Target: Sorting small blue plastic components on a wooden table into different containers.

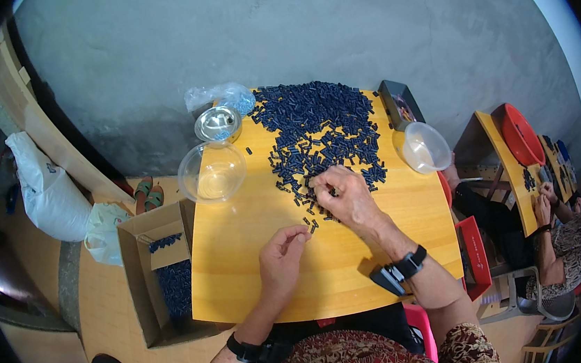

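A clear bowl (212, 173) at the yellow table's (407, 233) left edge; next, the left hand (282, 256), fingertips bunched beside loose dark pieces (314, 226), hold impossible to tell; then the dark pile (319, 112), far-centre, the right hand (346, 196) curled over its near edge, grip hidden.

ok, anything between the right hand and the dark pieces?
Nothing visible. The right hand is at the near edge of the dark pieces; the left clear bowl and right clear bowl sit off to the sides.

The right hand (345, 194) partly hides the dark pieces (317, 109) beneath.
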`<control>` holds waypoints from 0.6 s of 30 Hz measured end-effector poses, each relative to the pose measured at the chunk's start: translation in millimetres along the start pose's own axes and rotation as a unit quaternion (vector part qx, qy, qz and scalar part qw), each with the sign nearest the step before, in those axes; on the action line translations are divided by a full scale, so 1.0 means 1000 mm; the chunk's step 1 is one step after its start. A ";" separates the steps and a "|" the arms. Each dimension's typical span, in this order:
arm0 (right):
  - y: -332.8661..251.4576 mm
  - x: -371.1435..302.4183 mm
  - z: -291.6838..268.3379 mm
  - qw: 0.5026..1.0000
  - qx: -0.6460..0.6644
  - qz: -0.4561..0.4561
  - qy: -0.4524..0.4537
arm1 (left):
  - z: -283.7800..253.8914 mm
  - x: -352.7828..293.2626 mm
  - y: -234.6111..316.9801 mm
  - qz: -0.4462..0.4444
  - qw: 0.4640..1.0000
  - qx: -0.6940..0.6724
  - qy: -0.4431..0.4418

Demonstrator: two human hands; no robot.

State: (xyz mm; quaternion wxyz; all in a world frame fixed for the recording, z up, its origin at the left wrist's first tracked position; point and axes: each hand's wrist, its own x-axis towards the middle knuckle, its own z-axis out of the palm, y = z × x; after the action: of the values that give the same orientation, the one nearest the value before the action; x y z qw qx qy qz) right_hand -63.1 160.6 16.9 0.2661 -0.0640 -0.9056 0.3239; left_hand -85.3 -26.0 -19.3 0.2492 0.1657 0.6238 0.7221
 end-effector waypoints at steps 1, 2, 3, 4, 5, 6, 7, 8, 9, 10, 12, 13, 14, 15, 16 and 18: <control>-0.008 -0.009 -0.004 0.999 0.043 0.021 0.010 | 0.002 0.001 0.005 -0.018 0.999 -0.035 -0.004; -0.016 -0.018 -0.008 0.999 0.044 0.024 0.011 | 0.005 0.001 0.009 -0.020 0.999 -0.034 -0.006; -0.025 -0.027 -0.013 0.999 0.031 -0.023 0.026 | 0.009 0.000 0.015 -0.036 0.998 -0.052 -0.023; -0.032 -0.036 -0.017 0.996 0.020 -0.071 0.042 | 0.011 -0.002 0.018 -0.052 0.995 -0.071 -0.038; -0.037 -0.044 -0.018 0.997 0.022 -0.068 0.043 | 0.012 -0.005 0.018 -0.055 0.995 -0.068 -0.039; -0.040 -0.052 -0.021 0.995 0.011 -0.090 0.050 | 0.014 -0.007 0.018 -0.055 0.995 -0.067 -0.055; -0.043 -0.060 -0.023 0.992 0.000 -0.111 0.056 | 0.016 -0.009 0.019 -0.056 0.994 -0.067 -0.071; -0.045 -0.066 -0.024 0.989 -0.011 -0.132 0.062 | 0.019 -0.012 0.019 -0.058 0.993 -0.065 -0.075; -0.044 -0.070 -0.026 0.989 -0.008 -0.129 0.070 | 0.023 -0.014 0.020 -0.075 0.988 -0.106 -0.079; -0.044 -0.075 -0.029 0.989 -0.008 -0.126 0.073 | 0.026 -0.016 0.020 -0.093 0.981 -0.147 -0.083; -0.043 -0.082 -0.035 0.992 0.015 -0.103 0.069 | 0.032 -0.020 0.023 -0.102 0.979 -0.148 -0.091; -0.042 -0.084 -0.038 0.992 0.014 -0.102 0.072 | 0.035 -0.021 0.023 -0.111 0.977 -0.152 -0.096; -0.042 -0.086 -0.040 0.992 0.006 -0.103 0.074 | 0.037 -0.021 0.023 -0.111 0.977 -0.151 -0.099; -0.042 -0.089 -0.043 0.992 -0.001 -0.104 0.076 | 0.039 -0.022 0.023 -0.144 0.970 -0.172 -0.097; -0.042 -0.091 -0.044 0.992 -0.002 -0.102 0.079 | 0.041 -0.023 0.022 -0.176 0.961 -0.193 -0.095; -0.040 -0.095 -0.045 0.995 0.032 -0.062 0.070 | 0.043 -0.025 0.020 -0.197 0.951 -0.217 -0.100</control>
State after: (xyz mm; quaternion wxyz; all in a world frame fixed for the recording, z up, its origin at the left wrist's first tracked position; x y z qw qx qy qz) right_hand 43.2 127.3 29.2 0.3505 -0.0213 -0.8763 0.3299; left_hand -44.6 -6.6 9.0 0.4773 0.0530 0.4438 0.7566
